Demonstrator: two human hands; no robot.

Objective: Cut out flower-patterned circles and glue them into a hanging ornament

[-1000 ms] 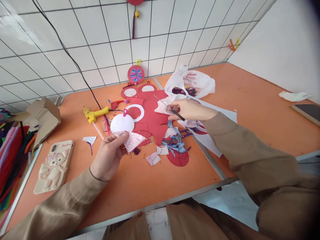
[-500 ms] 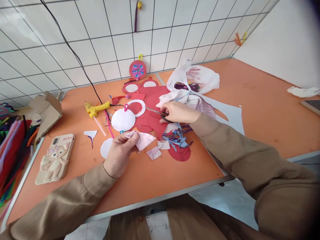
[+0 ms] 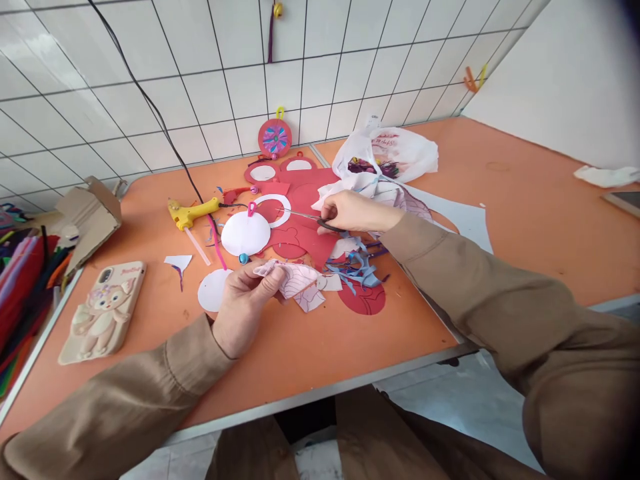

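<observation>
Between the thumb and fingers of my left hand is a piece of patterned paper, white with thin purple-pink lines. My right hand grips a pair of scissors by its dark handles, the thin blades pointing left over red paper. The blades are apart from the held piece. Below the scissors lie blue strips and a red disc. A white disc with a pink loop and a blue bell lies just beyond my left hand.
A yellow glue gun with a black cable sits at the back left. Near the left edge is a phone in a cartoon case. A white plastic bag stands at the back, a cardboard box at the left.
The held paper piece has shifted slightly right and overlaps the scraps lying on the table. The scissors have moved a little left, still in my right hand. The view has shifted slightly.
</observation>
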